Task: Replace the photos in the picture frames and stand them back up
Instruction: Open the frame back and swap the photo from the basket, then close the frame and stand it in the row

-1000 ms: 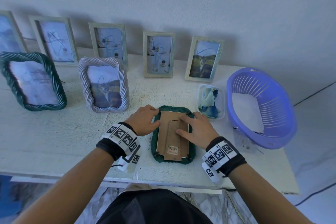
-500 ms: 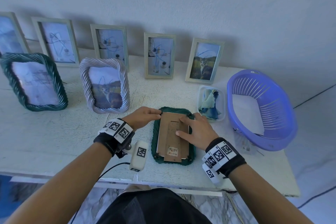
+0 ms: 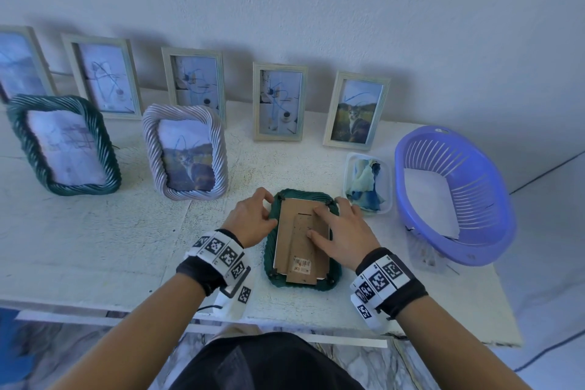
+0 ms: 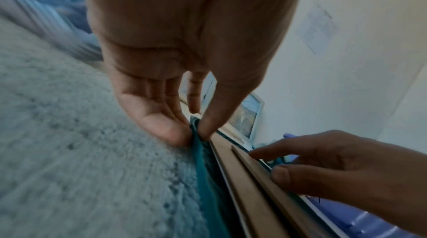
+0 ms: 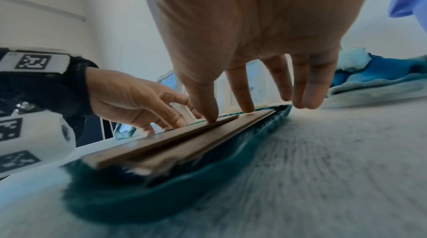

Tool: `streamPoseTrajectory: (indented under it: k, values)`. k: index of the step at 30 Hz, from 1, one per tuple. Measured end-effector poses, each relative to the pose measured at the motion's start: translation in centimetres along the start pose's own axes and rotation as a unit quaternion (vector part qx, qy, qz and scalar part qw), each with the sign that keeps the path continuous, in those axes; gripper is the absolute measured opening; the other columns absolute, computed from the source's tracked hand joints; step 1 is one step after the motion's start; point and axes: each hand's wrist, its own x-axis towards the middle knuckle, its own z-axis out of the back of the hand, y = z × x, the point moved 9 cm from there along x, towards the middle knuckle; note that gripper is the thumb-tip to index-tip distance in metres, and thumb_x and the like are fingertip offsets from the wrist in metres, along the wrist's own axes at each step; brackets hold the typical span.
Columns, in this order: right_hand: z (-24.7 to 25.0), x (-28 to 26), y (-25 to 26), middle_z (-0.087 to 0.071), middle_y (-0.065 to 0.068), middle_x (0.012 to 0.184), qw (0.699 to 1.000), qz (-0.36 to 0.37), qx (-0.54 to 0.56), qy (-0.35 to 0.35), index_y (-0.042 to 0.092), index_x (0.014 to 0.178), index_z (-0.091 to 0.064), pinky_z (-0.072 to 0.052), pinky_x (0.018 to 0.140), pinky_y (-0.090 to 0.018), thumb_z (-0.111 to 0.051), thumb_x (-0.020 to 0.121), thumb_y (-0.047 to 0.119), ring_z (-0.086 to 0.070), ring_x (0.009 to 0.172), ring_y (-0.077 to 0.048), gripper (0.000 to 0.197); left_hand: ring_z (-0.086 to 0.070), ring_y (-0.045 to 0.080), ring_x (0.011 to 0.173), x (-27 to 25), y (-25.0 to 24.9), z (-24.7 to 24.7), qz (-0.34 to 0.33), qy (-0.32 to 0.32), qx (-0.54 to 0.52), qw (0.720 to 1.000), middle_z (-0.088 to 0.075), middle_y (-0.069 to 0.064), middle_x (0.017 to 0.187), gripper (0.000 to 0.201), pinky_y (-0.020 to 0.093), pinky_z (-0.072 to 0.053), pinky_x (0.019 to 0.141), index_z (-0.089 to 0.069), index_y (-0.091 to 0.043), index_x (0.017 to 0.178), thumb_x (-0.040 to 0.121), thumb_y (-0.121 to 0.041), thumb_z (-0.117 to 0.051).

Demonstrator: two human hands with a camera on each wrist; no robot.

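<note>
Matt brown cardboard backing (image 3: pixel 302 241), glossy ribbed green frame (image 3: pixel 270 260), rough white tabletop (image 3: pixel 104 231), slatted purple plastic basket (image 3: pixel 493 199)

Person seen from above, both forearms bare to the wrist. Left hand (image 3: pixel 250 220) and right hand (image 3: pixel 346 231): no gloves or rings visible. Each wrist carries a black fabric band (image 3: pixel 202 272) overlaid with white plates printed with black square fiducial markers (image 3: pixel 384 277). Beneath the left wrist, a white camera housing (image 3: pixel 235 298) bearing similar markers, with a dark cable trailing from it. Dark garment at the lower frame edge
</note>
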Motion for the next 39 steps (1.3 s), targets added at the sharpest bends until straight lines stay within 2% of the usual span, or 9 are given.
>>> streamPoseTrajectory:
  k: [4, 7, 10, 14, 16, 20, 28, 34, 39]
  values:
    - [0.7, -1.2, 1.9, -0.048, -0.009, 0.123, 0.996, 0.032, 0.002, -0.082, 0.020, 0.124, -0.056, -0.043, 0.088, -0.038, -0.050, 0.093, 0.043, -0.043, 0.110, -0.031, 0.038, -0.066, 0.019, 0.066, -1.2, -0.3, 0.8, 0.016, -0.011, -0.069, 0.997, -0.067, 0.003, 0.082, 0.038, 0.032, -0.054, 0.062, -0.046, -0.018, 0.121, 0.087, -0.010, -0.062]
    - [1.6, -2.1, 3.3, -0.057, 0.000, 0.114, 0.980, 0.060, 0.168, -0.086, 0.024, 0.126, -0.057, -0.045, 0.082, -0.028, -0.052, 0.094, 0.046, -0.053, 0.100, -0.018, 0.039, -0.066, 0.015, 0.062, -2.5, -1.7, 3.8, 0.015, -0.058, -0.119, 0.991, -0.065, -0.003, 0.082, 0.035, 0.032, -0.057, 0.060, -0.050, -0.022, 0.117, 0.086, -0.012, -0.064]
    - [2.2, -2.9, 3.9, -0.064, 0.006, 0.115, 0.916, 0.037, 0.397, -0.034, 0.029, 0.133, -0.051, -0.054, 0.081, -0.027, -0.050, 0.088, 0.060, -0.064, 0.094, -0.009, 0.054, -0.068, 0.015, 0.072, -4.1, -5.1, 6.2, -0.037, -0.095, -0.212, 0.972, -0.066, -0.001, 0.090, 0.032, 0.034, -0.060, 0.068, -0.055, -0.021, 0.116, 0.087, -0.019, -0.068]
    - [2.4, -4.2, 2.4, -0.071, -0.003, 0.108, 0.793, -0.040, 0.608, -0.009, 0.020, 0.122, -0.057, -0.058, 0.080, -0.037, -0.047, 0.097, 0.043, -0.070, 0.096, -0.020, 0.036, -0.072, 0.027, 0.088, -4.9, -9.3, 3.3, -0.062, 0.056, -0.424, 0.902, -0.068, 0.016, 0.107, 0.026, 0.039, -0.060, 0.074, -0.055, -0.009, 0.122, 0.097, -0.014, -0.057]
    - [2.1, -4.8, 0.8, -0.072, -0.005, 0.106, 0.775, -0.067, 0.628, -0.014, 0.017, 0.119, -0.059, -0.058, 0.075, -0.038, -0.046, 0.101, 0.032, -0.070, 0.095, -0.022, 0.027, -0.071, 0.027, 0.088, -4.7, -8.4, 1.4, -0.040, 0.089, -0.432, 0.897, -0.067, 0.017, 0.109, 0.020, 0.037, -0.060, 0.070, -0.059, -0.010, 0.118, 0.098, -0.012, -0.054]
    - [0.7, -4.7, -3.0, -0.073, -0.008, 0.095, 0.825, -0.108, 0.553, -0.038, 0.014, 0.118, -0.060, -0.057, 0.066, -0.033, -0.049, 0.101, 0.017, -0.071, 0.085, -0.022, 0.021, -0.065, 0.016, 0.100, -2.9, -4.4, 0.6, -0.093, 0.011, -0.110, 0.990, -0.066, 0.001, 0.113, 0.022, 0.034, -0.054, 0.088, -0.062, -0.020, 0.115, 0.093, -0.018, -0.061]
    - [1.4, -0.6, -2.8, -0.068, -0.009, 0.087, 0.981, -0.070, 0.170, -0.066, 0.007, 0.109, -0.065, -0.047, 0.074, -0.032, -0.052, 0.096, 0.025, -0.062, 0.083, -0.024, 0.026, -0.035, 0.026, 0.135, -1.8, -1.1, -1.2, -0.095, 0.088, 0.172, 0.977, -0.027, 0.000, 0.155, 0.057, 0.038, -0.031, 0.112, -0.042, -0.024, 0.144, 0.091, -0.035, -0.061]
    - [8.1, 3.9, -2.7, -0.053, -0.020, 0.119, 0.970, -0.078, 0.026, -0.229, 0.007, 0.125, -0.054, -0.045, 0.090, -0.044, -0.049, 0.094, 0.026, -0.048, 0.110, -0.036, 0.037, -0.035, 0.023, 0.135, -2.5, -0.5, -0.9, -0.103, 0.093, 0.214, 0.967, -0.024, -0.003, 0.156, 0.060, 0.038, -0.035, 0.110, -0.040, -0.029, 0.145, 0.091, -0.043, -0.060]
    - [6.4, 7.7, -7.7, -0.047, -0.029, 0.131, 0.960, -0.253, -0.063, -0.103, 0.003, 0.133, -0.046, -0.042, 0.098, -0.044, -0.047, 0.095, 0.032, -0.047, 0.118, -0.041, 0.048, -0.034, 0.022, 0.135, -2.6, -0.4, -0.9, -0.103, 0.100, 0.205, 0.968, -0.023, -0.005, 0.156, 0.060, 0.040, -0.034, 0.111, -0.040, -0.031, 0.145, 0.091, -0.045, -0.059]
